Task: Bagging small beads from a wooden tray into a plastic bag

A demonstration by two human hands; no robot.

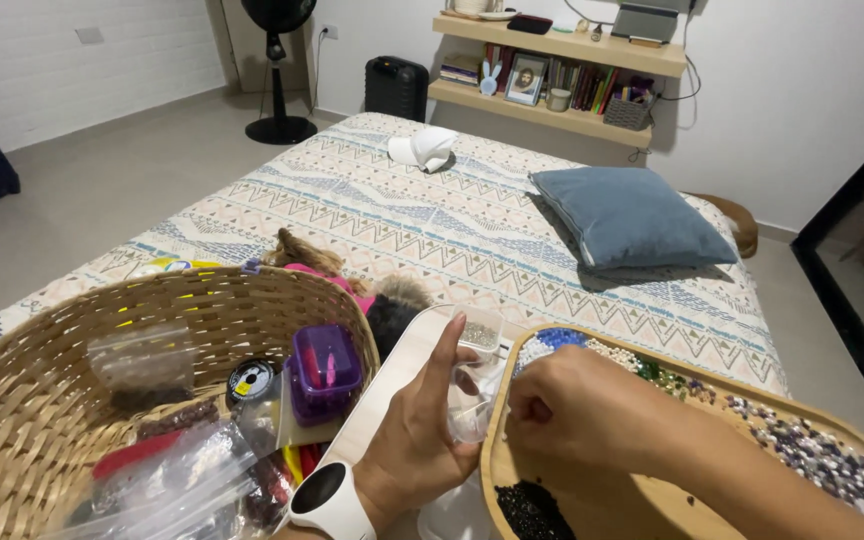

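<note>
Our left hand (422,425) grips a clear plastic bag (474,385) upright — our right hand (577,410), fingers curled shut, pinches its edge over the bead tray (652,505).

The right hand (577,415) hides part of the wooden tray (497,470), whose lower edge is cut off.

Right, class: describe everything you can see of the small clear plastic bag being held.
The small clear plastic bag is thin, see-through and crumpled, held upright above the bed between basket and wooden tray. The left hand grips it, thumb across its front; the right hand meets its lower edge. Tiny pale beads seem to sit near its top.
</note>
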